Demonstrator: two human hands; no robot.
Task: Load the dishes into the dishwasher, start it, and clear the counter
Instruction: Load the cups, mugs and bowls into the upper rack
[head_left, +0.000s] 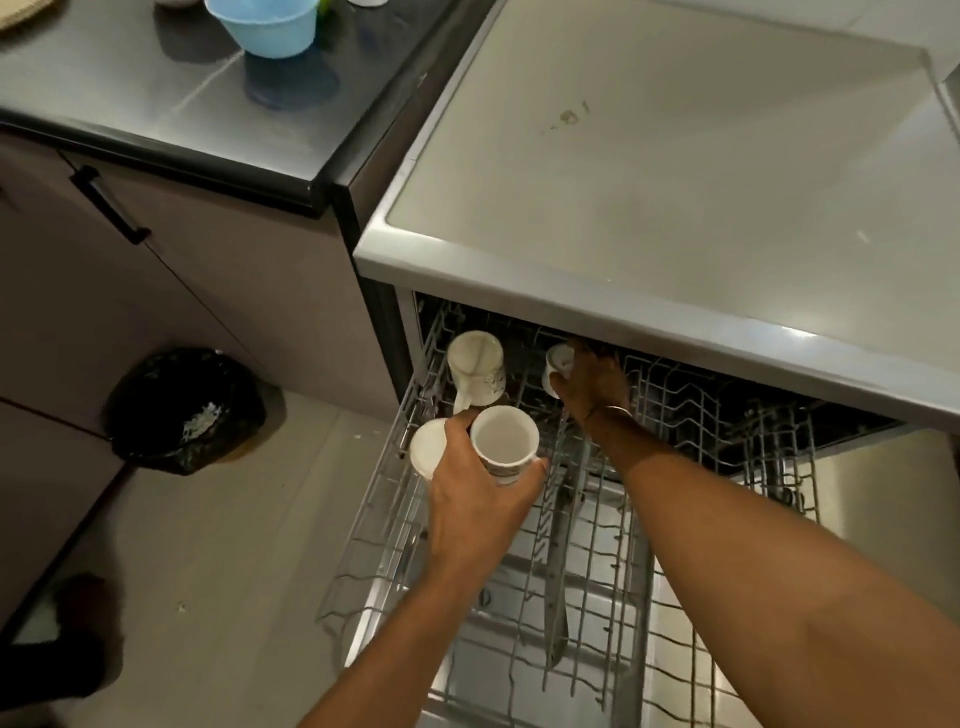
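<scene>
Below the steel bench (675, 182), mid-frame, the dishwasher rack (691, 415) stands out: right hand (592, 384) holds a cup (560, 358) at its back, left hand (478, 488) grips two cups (506, 441), probably needing free slots next.

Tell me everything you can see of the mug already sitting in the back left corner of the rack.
The mug is off-white, ceramic by its look, with a faint dark print on its side and a dull, smudged base. It sits upside down, slightly tilted, in the back left corner of the pulled-out wire rack, its handle pointing toward the front. The left hand is just in front of the handle; whether they touch is unclear.
</scene>
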